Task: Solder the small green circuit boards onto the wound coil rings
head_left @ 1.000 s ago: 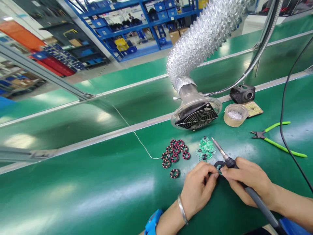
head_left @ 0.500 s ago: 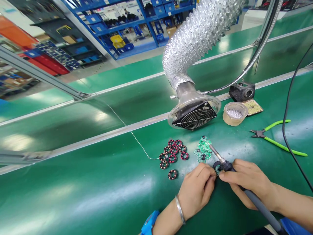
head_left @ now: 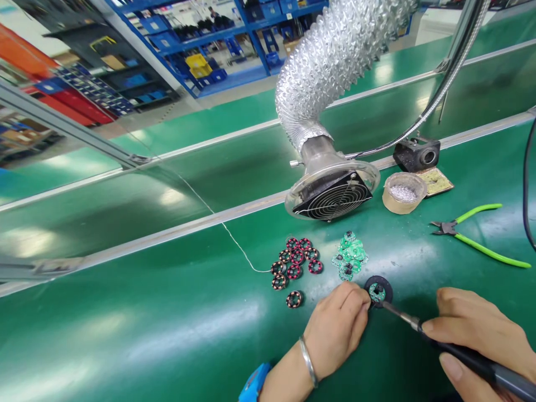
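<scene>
My right hand (head_left: pixel 481 329) grips a soldering iron (head_left: pixel 402 315), its metal tip pointing left at the lower edge of a small round green circuit board (head_left: pixel 374 295). The board sits within a flat black ring (head_left: pixel 387 289) on the bench. At the ring's left edge, my left hand (head_left: pixel 337 324) has its fingers pinched together; the fingertips are partly hidden. Just beyond the ring lies a pile of green circuit boards (head_left: pixel 350 254). Left of that pile are several small motor stators (head_left: pixel 297 257) with copper and red windings, one of them (head_left: pixel 294 299) apart from the others.
A fume extractor hood (head_left: pixel 335 198) on a silver duct (head_left: pixel 322 72) hangs over the green bench (head_left: pixel 146 324). Behind the boards are a round tub (head_left: pixel 400 204), a sponge tray (head_left: pixel 438 181) and a black iron stand (head_left: pixel 416 155). Green-handled cutters (head_left: pixel 473 229) lie at right.
My right hand has drawn back to the right and lower, and the iron's tip has come down from above the board pile to the board in the ring. My left hand stays put.
</scene>
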{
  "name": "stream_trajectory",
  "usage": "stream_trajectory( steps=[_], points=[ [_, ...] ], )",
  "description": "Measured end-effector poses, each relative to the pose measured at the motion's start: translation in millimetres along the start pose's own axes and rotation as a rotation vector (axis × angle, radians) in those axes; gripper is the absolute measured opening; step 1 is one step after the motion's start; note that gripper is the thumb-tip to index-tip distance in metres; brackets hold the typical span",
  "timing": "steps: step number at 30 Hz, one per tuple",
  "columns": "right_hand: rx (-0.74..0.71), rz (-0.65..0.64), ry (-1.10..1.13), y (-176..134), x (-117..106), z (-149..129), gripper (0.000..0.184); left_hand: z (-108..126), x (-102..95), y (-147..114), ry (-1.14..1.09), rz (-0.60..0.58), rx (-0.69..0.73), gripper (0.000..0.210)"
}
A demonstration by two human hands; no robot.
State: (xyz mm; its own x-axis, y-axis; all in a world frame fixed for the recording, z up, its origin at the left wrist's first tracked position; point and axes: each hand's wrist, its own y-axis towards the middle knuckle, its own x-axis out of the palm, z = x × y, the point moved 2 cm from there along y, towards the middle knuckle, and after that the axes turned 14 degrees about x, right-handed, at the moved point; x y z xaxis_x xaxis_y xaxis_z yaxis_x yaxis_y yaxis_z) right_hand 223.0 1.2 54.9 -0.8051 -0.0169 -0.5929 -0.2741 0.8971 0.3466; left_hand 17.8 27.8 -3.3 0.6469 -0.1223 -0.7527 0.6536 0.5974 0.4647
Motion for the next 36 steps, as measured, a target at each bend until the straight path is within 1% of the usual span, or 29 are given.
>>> stream_trajectory(
  steps=[4,7,8,10,11,12,17,20,22,25,26,28,30,32,33,36],
  points=[
    [-0.005,-0.005,0.011,5.7,6.3,-0.5,0.033,0.9,0.3,0.1,0.019,-0.007,0.008,0.012],
    [-0.012,0.101,0.043,5.5,9.8,0.7,0.027,0.7,0.2,-0.1,0.024,-0.002,0.015,0.011],
    [-0.013,0.112,0.052,4.9,10.6,1.3,0.025,0.5,0.2,-0.1,0.028,-0.001,0.016,0.011],
    [-0.002,0.076,0.051,4.0,12.4,2.9,0.024,0.3,0.2,0.0,0.034,-0.001,0.017,0.011],
    [0.006,0.030,0.041,3.7,13.9,3.9,0.024,0.2,0.3,0.0,0.036,-0.002,0.017,0.012],
    [0.001,0.031,0.045,3.4,14.8,4.8,0.024,0.2,0.3,0.0,0.038,-0.003,0.017,0.012],
    [-0.026,0.167,0.095,0.6,23.3,8.7,0.020,0.6,1.0,-1.1,0.044,-0.019,0.008,0.012],
    [-0.002,0.196,0.089,-1.7,22.2,7.5,0.017,1.0,1.2,-1.8,0.036,-0.026,0.008,0.012],
    [0.025,0.145,0.057,-2.4,15.4,5.4,0.017,1.1,1.2,-2.0,0.034,-0.028,0.008,0.012],
    [0.033,0.012,-0.028,-1.8,3.0,3.3,0.020,1.0,1.5,-2.2,0.033,-0.026,0.010,0.012],
    [0.027,-0.005,-0.041,-0.9,0.0,3.2,0.021,0.9,1.6,-2.2,0.032,-0.027,0.009,0.012],
    [0.019,0.053,-0.012,2.6,-2.7,4.4,0.024,0.6,1.7,-2.2,0.031,-0.030,0.005,0.012],
    [0.019,0.109,0.047,8.6,1.4,7.4,0.030,0.2,1.7,-2.1,0.023,-0.033,0.003,0.012],
    [0.028,0.118,0.093,16.7,10.3,12.3,0.035,0.0,1.6,-1.7,0.015,-0.033,0.006,0.013],
    [0.027,0.092,0.103,21.3,15.7,15.2,0.036,0.0,1.6,-1.6,0.014,-0.031,0.009,0.013],
    [-0.008,-0.075,0.077,33.9,31.0,25.2,0.033,0.1,2.1,-2.2,0.032,-0.014,0.010,0.012]
  ],
)
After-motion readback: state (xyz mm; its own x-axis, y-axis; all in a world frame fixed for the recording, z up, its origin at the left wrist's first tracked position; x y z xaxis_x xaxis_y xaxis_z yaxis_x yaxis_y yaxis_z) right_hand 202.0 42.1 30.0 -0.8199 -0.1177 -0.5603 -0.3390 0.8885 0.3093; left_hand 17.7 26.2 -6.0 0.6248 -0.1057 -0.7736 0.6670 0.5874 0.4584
